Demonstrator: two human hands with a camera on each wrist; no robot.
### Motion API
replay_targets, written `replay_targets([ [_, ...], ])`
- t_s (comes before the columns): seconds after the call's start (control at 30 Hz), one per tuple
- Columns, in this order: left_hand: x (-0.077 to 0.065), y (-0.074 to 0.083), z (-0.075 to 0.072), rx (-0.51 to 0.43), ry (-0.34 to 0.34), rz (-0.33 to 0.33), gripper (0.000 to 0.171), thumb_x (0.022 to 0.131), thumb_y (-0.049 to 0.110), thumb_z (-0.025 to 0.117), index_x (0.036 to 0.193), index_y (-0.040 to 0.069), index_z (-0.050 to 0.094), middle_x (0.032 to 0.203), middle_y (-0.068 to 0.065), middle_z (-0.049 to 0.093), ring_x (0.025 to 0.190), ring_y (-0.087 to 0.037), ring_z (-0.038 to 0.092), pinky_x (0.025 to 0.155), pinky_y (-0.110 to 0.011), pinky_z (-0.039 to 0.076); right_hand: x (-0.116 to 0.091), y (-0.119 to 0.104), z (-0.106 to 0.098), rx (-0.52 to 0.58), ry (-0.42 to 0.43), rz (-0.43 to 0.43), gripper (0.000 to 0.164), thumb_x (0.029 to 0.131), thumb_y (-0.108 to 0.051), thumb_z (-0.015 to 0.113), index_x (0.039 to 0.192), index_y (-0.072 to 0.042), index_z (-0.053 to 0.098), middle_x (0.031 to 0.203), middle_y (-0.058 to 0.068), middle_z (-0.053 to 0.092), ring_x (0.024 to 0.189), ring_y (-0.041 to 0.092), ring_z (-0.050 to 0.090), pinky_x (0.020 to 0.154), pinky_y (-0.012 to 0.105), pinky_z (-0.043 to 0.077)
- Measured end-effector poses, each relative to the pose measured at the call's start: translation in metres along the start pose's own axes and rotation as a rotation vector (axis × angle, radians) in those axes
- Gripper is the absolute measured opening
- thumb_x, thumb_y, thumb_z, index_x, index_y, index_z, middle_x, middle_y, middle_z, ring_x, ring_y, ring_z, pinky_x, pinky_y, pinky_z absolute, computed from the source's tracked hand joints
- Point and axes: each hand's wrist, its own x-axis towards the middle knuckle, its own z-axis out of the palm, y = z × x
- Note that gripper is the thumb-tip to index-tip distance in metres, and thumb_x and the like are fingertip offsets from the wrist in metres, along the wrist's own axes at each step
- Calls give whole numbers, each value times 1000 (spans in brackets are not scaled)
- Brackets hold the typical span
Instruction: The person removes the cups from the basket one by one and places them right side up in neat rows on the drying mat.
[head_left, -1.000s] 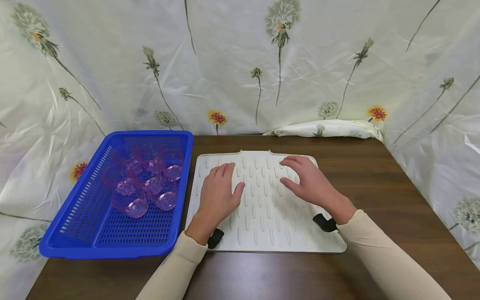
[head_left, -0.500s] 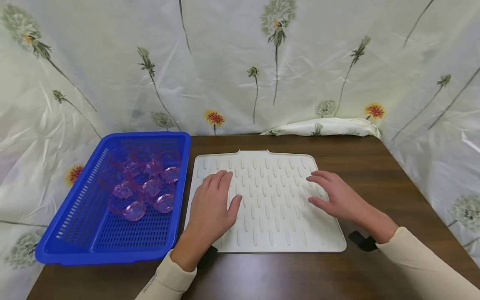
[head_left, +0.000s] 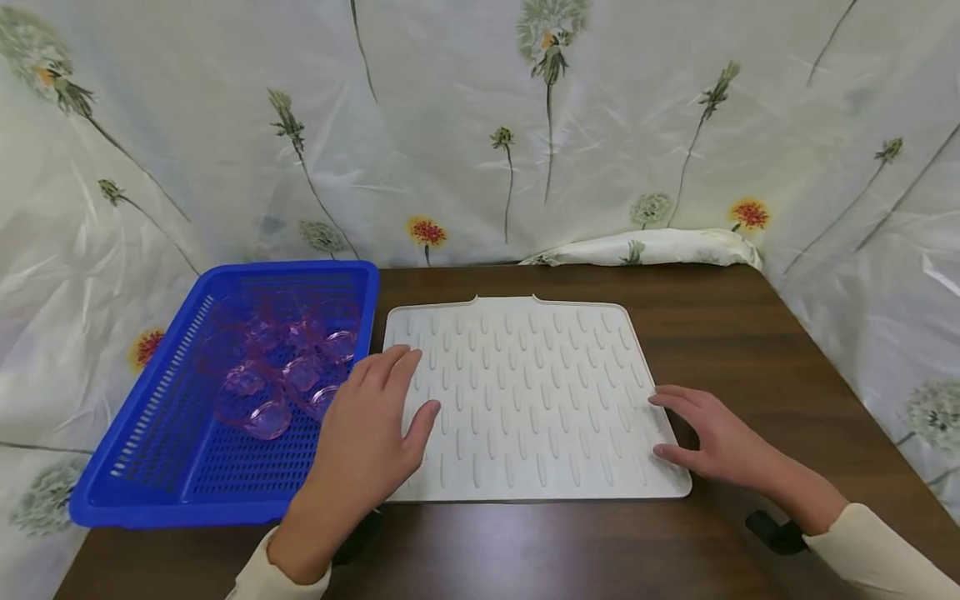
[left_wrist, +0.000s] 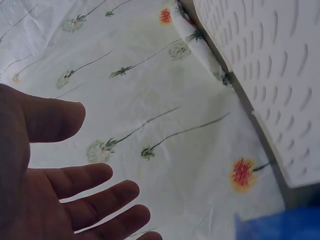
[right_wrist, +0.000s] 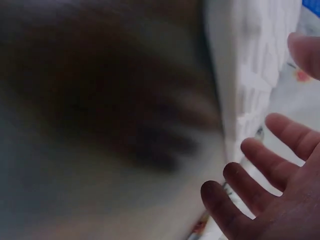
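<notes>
A white draining mat [head_left: 517,400] with raised oval ridges lies flat on the brown table. My left hand [head_left: 371,425] hovers over its left edge, fingers extended, thumb apart and holding nothing; the left wrist view shows the same spread fingers [left_wrist: 102,200]. At the mat's right edge is my right hand [head_left: 720,437], its fingertips right by the rim. In the right wrist view its fingers [right_wrist: 265,165] are loosely spread with nothing between them. Left of the mat stands a blue plastic basket [head_left: 172,500] containing several transparent pink cups [head_left: 266,417], partly overlapped by my left hand.
The table [head_left: 735,333] runs out to the right of the mat and in front of it. A floral sheet [head_left: 420,125] hangs behind and at both sides, with a folded bit [head_left: 652,247] resting on the table's back edge. Black bands [head_left: 776,533] sit at the wrists.
Both hands have moved apart and nearer the body, the left toward the basket, the right out to the mat's right edge. The mat, basket and cups have stayed in place.
</notes>
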Motion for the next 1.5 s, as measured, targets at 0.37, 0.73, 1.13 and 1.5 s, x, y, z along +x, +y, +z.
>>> replay_targets([
  [0.37,-18,-60,-62,-72,124,-24,48,85,18,75,129,4,62,133,-17,61,123,-38,54,97,-59,46,-21,0,13,-112,25,-67,73,73,-49,84,133,-15,61,145,11,53,124,31,52,92,36,39],
  [0.73,-31,-124,-99,-92,179,-25,44,83,13,75,125,2,65,131,-18,62,120,-44,54,116,-29,36,-26,-3,14,-169,-18,-83,74,81,-50,77,142,-14,53,154,10,43,130,32,44,84,56,49],
  [1.13,-20,-191,-98,-106,75,-106,33,92,13,68,123,1,64,119,-24,65,101,33,31,81,2,32,-27,-10,13,-177,-28,-78,70,83,-48,75,142,-16,54,148,4,49,129,27,45,86,53,48],
  [1.5,-14,-215,-85,-48,-114,-169,31,93,14,66,120,-2,65,110,-26,67,87,-20,65,67,-30,49,-35,-12,14,-134,-37,-51,70,82,-47,78,139,-14,55,148,6,50,129,28,47,88,54,49],
])
